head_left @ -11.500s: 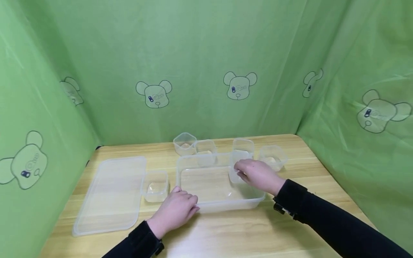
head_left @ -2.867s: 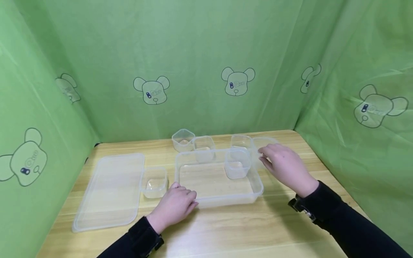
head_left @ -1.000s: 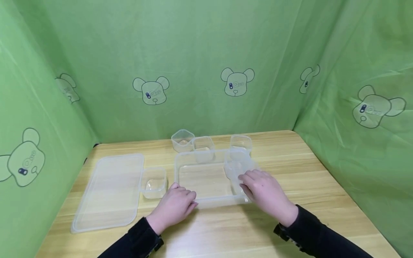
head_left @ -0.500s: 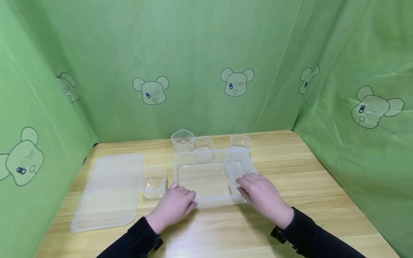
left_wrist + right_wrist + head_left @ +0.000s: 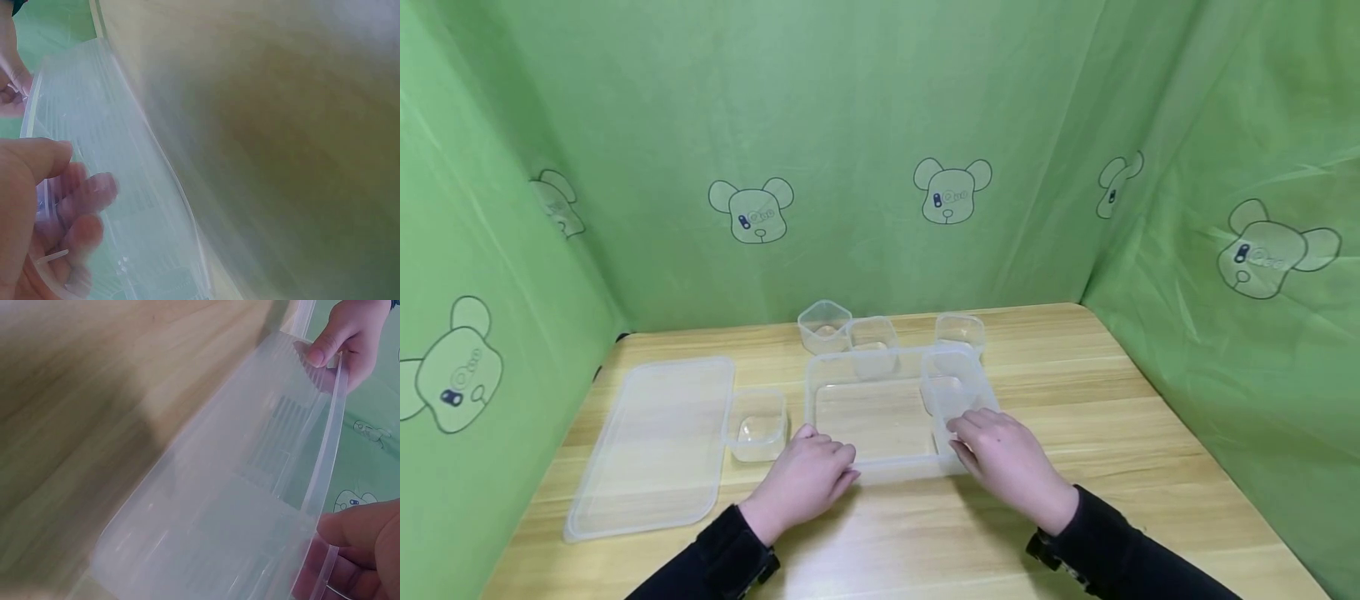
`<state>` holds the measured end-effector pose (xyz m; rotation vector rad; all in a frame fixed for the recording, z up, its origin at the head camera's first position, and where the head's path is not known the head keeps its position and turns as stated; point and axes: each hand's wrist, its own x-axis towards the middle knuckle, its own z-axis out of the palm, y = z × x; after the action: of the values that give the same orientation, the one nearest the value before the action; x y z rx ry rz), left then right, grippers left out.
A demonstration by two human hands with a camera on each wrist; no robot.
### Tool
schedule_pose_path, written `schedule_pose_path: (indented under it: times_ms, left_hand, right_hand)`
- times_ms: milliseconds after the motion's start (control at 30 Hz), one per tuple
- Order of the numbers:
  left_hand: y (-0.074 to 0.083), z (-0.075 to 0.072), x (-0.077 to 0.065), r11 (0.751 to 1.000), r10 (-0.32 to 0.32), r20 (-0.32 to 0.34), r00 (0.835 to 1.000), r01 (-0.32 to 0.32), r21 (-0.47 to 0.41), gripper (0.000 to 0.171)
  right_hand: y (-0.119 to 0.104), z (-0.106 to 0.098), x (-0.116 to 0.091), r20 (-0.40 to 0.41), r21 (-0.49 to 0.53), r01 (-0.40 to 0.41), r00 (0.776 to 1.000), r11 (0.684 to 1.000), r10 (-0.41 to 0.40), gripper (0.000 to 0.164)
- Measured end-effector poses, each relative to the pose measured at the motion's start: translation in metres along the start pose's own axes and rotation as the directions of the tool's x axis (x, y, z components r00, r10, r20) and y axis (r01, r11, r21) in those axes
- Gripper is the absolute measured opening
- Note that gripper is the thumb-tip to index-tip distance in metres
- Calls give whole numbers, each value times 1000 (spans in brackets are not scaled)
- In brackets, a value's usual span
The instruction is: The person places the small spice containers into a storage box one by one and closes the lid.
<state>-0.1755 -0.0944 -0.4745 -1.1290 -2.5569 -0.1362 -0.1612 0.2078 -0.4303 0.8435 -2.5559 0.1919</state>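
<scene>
Two bare hands are engaged, apart from each other, at opposite ends of the near side of a large clear tub (image 5: pixel 898 468), which stands between them. The left hand (image 5: pixel 808 475) grips the tub's near left corner, thumb outside, curled fingers visible through the clear wall in the left wrist view. The right hand (image 5: pixel 1009 460) is at the near right corner, thumb and fingers pinching the near edge of a small front cup (image 5: pixel 972 402) seated inside the tub; whether they also bear on the tub's rim cannot be determined. A rear cup (image 5: pixel 946 375) stands inside the tub just beyond the right fingertips; contact between these two is obscured by overlapping plastic. Further from the right hand, past the tub's far wall, is an outlying cup (image 5: pixel 960 328). Beyond the left hand, also past that wall, an angular cup (image 5: pixel 824 329) and a square cup (image 5: pixel 872 335) stand side by side. Just left of the left hand is an upright side cup (image 5: pixel 757 427); a flat clear lid (image 5: pixel 651 450) lies farther left, contact between them unclear. Dark sleeves (image 5: pixel 1120 542) cover both forearms. Beneath the hands is a wood-grain table (image 5: pixel 910 542); beyond them hangs a green curtain (image 5: pixel 850 108) printed with bear heads.
</scene>
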Motion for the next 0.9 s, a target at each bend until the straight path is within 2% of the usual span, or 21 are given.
schedule_pose_path:
  times_ms: [300,600,700,900]
  left_hand:
    - [0,-1,0,1000,2,-8,1000,-2,0,25]
    - [0,-1,0,1000,4,-12,1000,-4,1,25]
    - [0,-1,0,1000,4,-10,1000,-4,-1,25]
    - [0,-1,0,1000,3,-7,1000,-3,1,25]
  right_hand:
    - [2,0,1,36,27,-11,999,1000,10,20]
    - [3,-6,7,199,128,-106,977,986,79,9]
    - [5,-7,8,243,163,-111,968,980,69,6]
    - [9,-8,10,299,219,-104,953,970,35,14]
